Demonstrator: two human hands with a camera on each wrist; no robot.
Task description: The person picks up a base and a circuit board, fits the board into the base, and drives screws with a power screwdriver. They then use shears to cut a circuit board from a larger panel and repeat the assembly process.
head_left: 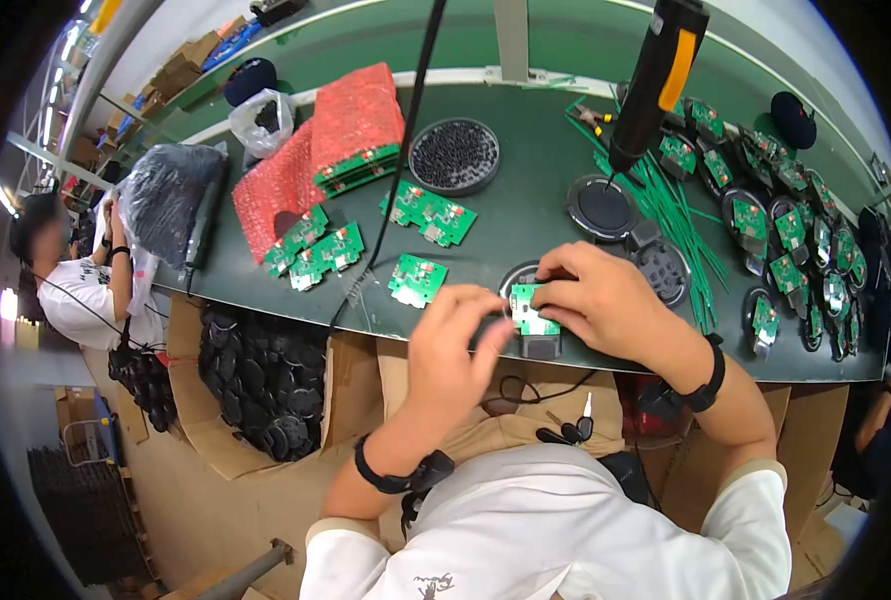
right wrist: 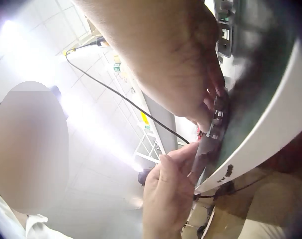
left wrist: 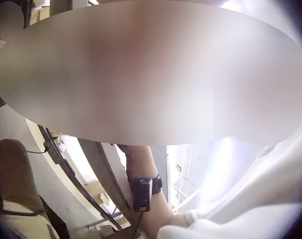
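A green circuit board [head_left: 534,311] lies in a round black housing with a grey block [head_left: 541,347] at the table's front edge. My right hand [head_left: 601,300] pinches the board from the right, thumb and forefinger on its edges. On the left side, my left hand [head_left: 451,350] has thumb and fingers spread beside the housing's rim, a dark blur between them. The right wrist view shows the left hand [right wrist: 168,191] with its fingertips at the housing's edge, below the right hand [right wrist: 190,84]. Neither hand's work shows in the left wrist view, which is largely blurred.
Loose boards [head_left: 431,215], red bubble wrap [head_left: 356,115] and a dish of screws [head_left: 455,156] lie left and behind. A black electric screwdriver [head_left: 656,85] hangs above another housing [head_left: 603,208]. Green strips [head_left: 681,225] and assembled units [head_left: 791,230] are at the right.
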